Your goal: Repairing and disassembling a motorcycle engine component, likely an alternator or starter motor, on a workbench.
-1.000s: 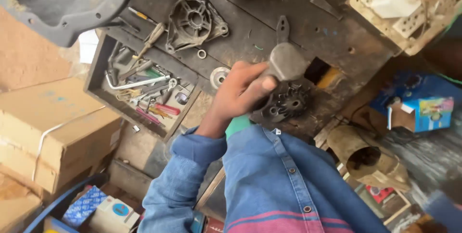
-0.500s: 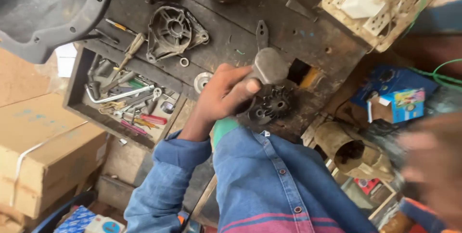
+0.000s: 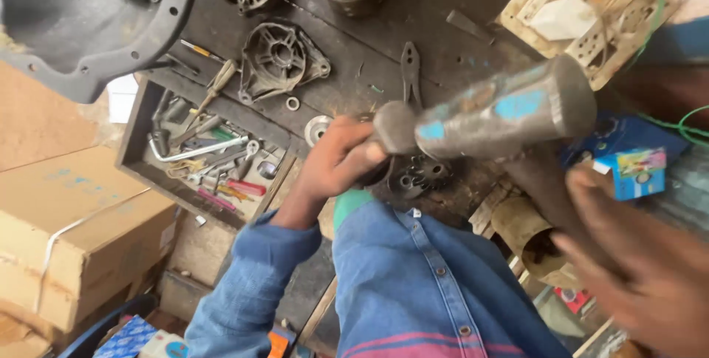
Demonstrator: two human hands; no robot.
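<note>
At the tabletop's near edge, the left hand (image 3: 336, 162) closes its grip on a dark toothed part (image 3: 419, 175). The blurred right hand (image 3: 635, 262) is wrapped around a hammer (image 3: 502, 110) raised above that part, pliers (image 3: 410, 71) lying just beyond.

A large brown cardboard box (image 3: 70, 232), bound with a pale strap, stood at the left below the bench. A small, brightly printed blue carton (image 3: 634, 172) lay at the right. Another blue patterned packet (image 3: 127, 337) sat at the bottom left, beside a small white box (image 3: 164, 346).
</note>
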